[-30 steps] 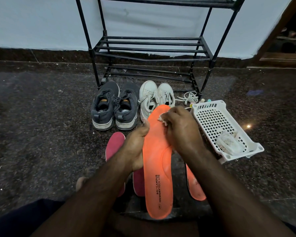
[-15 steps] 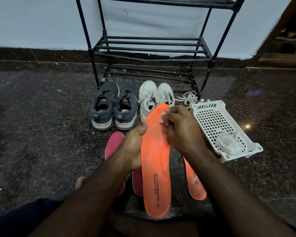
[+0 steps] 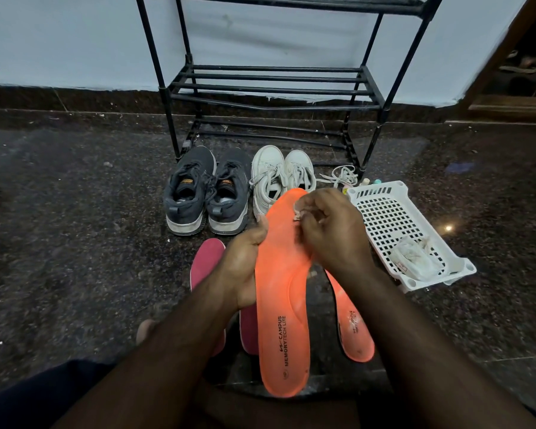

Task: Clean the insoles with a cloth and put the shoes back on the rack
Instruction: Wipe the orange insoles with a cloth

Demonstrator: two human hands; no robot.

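My left hand (image 3: 243,261) grips the left edge of a long orange insole (image 3: 283,305), held up lengthwise with its printed side toward me. My right hand (image 3: 331,233) presses a small whitish cloth (image 3: 297,212), mostly hidden in the fingers, against the insole's upper part. A second orange insole (image 3: 353,326) lies on the floor under my right forearm. Two dark red insoles (image 3: 205,264) lie on the floor behind my left hand. A dark grey pair of shoes (image 3: 205,193) and a white pair (image 3: 279,174) stand in front of the black shoe rack (image 3: 273,88).
A white perforated plastic basket (image 3: 393,218) holding a crumpled white cloth (image 3: 412,258) sits tilted on the floor at right. Loose white laces (image 3: 341,176) and small bottles lie by the rack's right leg. The floor is dark speckled stone; a wall stands behind the rack.
My right hand with the cloth has shifted slightly along the top of the orange insole; the insole has tilted a little. Everything else is still.
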